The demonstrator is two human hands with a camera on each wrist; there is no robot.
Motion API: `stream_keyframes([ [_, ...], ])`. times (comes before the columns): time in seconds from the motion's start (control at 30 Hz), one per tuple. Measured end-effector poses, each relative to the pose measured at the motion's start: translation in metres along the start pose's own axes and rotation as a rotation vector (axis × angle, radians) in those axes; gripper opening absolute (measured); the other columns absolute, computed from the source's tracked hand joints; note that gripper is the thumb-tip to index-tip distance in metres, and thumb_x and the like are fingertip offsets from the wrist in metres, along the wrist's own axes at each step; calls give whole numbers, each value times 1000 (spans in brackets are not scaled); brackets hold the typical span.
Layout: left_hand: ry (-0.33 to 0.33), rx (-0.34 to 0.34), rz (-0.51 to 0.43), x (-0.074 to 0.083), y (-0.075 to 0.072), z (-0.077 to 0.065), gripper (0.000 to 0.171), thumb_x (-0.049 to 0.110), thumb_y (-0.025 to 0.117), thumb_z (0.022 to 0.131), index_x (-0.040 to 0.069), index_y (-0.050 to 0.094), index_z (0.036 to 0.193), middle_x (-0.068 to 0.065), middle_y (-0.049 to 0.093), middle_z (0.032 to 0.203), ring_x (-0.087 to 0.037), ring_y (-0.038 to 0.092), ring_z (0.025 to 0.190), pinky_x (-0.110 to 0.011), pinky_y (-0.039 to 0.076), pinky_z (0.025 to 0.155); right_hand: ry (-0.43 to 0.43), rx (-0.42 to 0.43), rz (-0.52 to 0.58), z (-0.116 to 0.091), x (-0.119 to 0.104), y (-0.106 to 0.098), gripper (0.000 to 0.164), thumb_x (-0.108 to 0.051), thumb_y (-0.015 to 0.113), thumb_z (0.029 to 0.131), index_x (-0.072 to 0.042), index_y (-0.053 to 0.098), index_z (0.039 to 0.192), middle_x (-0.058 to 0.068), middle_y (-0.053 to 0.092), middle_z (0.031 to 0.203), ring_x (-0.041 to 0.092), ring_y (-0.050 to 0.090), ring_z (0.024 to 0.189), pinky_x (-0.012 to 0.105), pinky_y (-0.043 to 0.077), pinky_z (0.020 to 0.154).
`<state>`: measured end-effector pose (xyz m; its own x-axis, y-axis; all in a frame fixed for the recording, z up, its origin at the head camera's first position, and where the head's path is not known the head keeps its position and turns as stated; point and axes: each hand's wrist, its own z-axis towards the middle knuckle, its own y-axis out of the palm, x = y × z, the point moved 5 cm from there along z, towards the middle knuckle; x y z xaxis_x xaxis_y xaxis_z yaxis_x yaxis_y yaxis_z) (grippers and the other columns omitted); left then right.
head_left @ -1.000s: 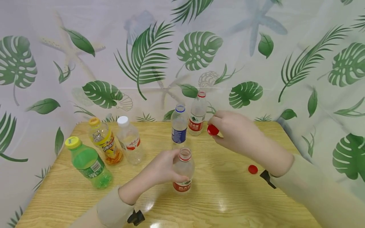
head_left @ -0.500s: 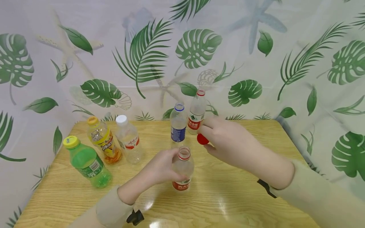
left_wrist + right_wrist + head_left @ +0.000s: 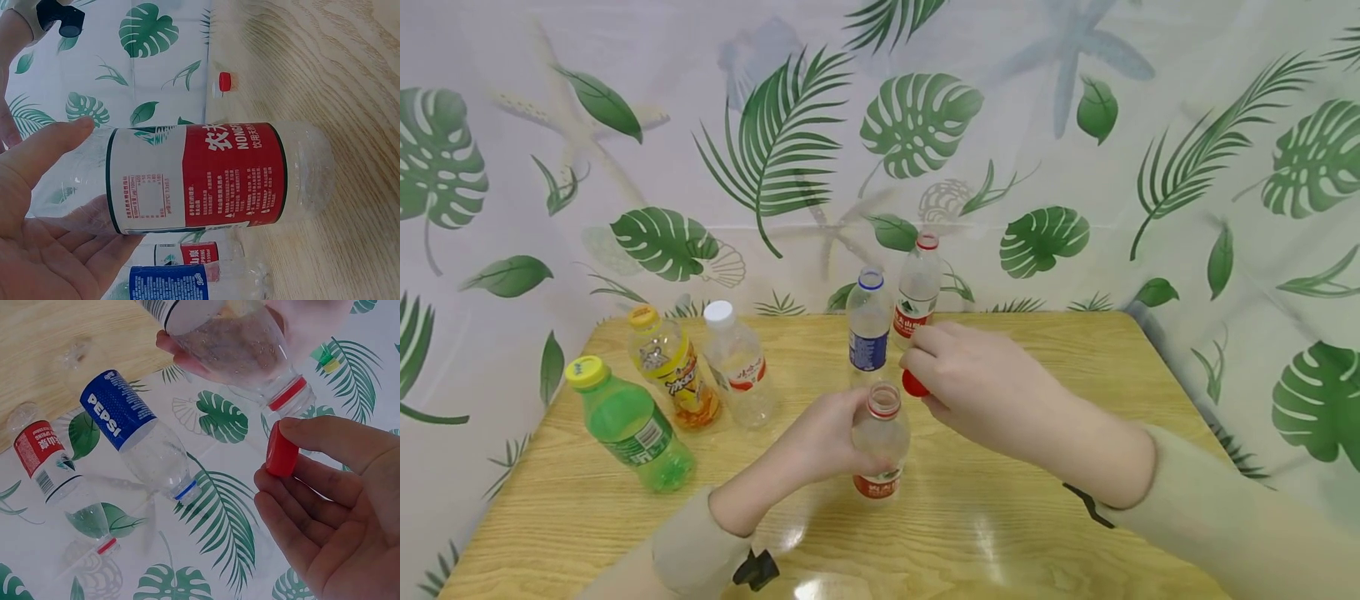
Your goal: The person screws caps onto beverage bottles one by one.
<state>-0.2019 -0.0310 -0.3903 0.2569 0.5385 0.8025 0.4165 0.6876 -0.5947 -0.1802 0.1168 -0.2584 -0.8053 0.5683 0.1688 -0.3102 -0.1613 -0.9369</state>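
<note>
My left hand [image 3: 827, 437] grips a clear, uncapped water bottle [image 3: 882, 433] with a red and white label, upright near the table's middle. In the left wrist view thumb and fingers wrap the bottle's upper body, above its label [image 3: 234, 175]. My right hand [image 3: 981, 371] pinches a red bottle cap [image 3: 282, 450] between thumb and fingers, just to the right of that bottle's open mouth [image 3: 884, 398]. The right wrist view has the cap held on edge, close beside the neck ring [image 3: 287, 394].
Behind stand an uncapped Pepsi bottle [image 3: 869, 325] and another uncapped red-label bottle [image 3: 917, 292]. Left are capped bottles: green [image 3: 628, 425], yellow-labelled [image 3: 673, 367] and white-capped [image 3: 737, 367]. Another red cap [image 3: 225, 82] lies on the wooden table [image 3: 820, 558], hidden by the right arm in the head view.
My right hand has moved left and slightly down with the red cap, up to the held bottle's mouth. Its arm now covers the loose cap on the table. The left hand stays in place.
</note>
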Motion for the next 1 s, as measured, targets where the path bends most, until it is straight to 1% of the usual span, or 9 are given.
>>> stream_keyframes([
  [0.27, 17, 3, 7, 0, 1, 0, 60, 12, 95, 76, 8, 68, 130, -9, 77, 124, -26, 72, 115, -41, 59, 101, -17, 15, -30, 3, -5, 3, 23, 2, 85, 75, -10, 66, 81, 1, 63, 87, 16, 57, 75, 26, 51, 61],
  [0.43, 21, 5, 16, 1, 1, -1, 58, 12, 95, 76, 8, 68, 129, -8, 77, 123, -26, 72, 115, -42, 59, 101, -13, 22, -46, 3, -5, 2, 23, -1, 86, 75, -10, 66, 81, 0, 63, 86, 14, 56, 74, 25, 49, 58],
  [0.6, 18, 13, 17, 1, 1, -1, 58, 11, 94, 76, 9, 69, 128, -8, 78, 122, -25, 72, 113, -42, 59, 99, -17, 15, -18, 4, -4, 4, 21, -3, 86, 75, -10, 69, 85, 0, 65, 88, 15, 59, 76, 26, 53, 62],
  [0.73, 7, 16, -7, 0, 1, -1, 58, 10, 94, 76, 9, 69, 129, -8, 77, 123, -25, 72, 113, -43, 59, 100, -44, 27, 15, 6, -5, 4, 23, -4, 87, 76, -9, 71, 91, 0, 68, 94, 16, 63, 82, 26, 56, 68],
  [0.8, 4, 12, -15, 0, 1, -1, 60, 10, 93, 77, 9, 68, 131, -8, 77, 125, -25, 71, 115, -44, 58, 101, -56, 23, 33, 8, -6, 3, 24, -6, 88, 78, -9, 72, 95, 0, 70, 97, 15, 65, 85, 27, 58, 71],
  [0.9, 11, 9, -17, -1, 1, -1, 61, 11, 93, 78, 10, 67, 134, -7, 76, 127, -25, 71, 117, -44, 58, 102, -53, -10, 76, 11, -6, 4, 27, -9, 89, 79, -9, 74, 101, 0, 72, 102, 16, 67, 89, 28, 60, 75],
  [1.0, 20, 9, -17, -1, 1, -1, 60, 12, 93, 78, 10, 68, 133, -7, 77, 127, -24, 71, 116, -44, 58, 102, -36, -52, 129, 13, -4, 7, 29, -7, 89, 80, -10, 74, 104, 0, 72, 103, 16, 67, 93, 30, 61, 79],
])
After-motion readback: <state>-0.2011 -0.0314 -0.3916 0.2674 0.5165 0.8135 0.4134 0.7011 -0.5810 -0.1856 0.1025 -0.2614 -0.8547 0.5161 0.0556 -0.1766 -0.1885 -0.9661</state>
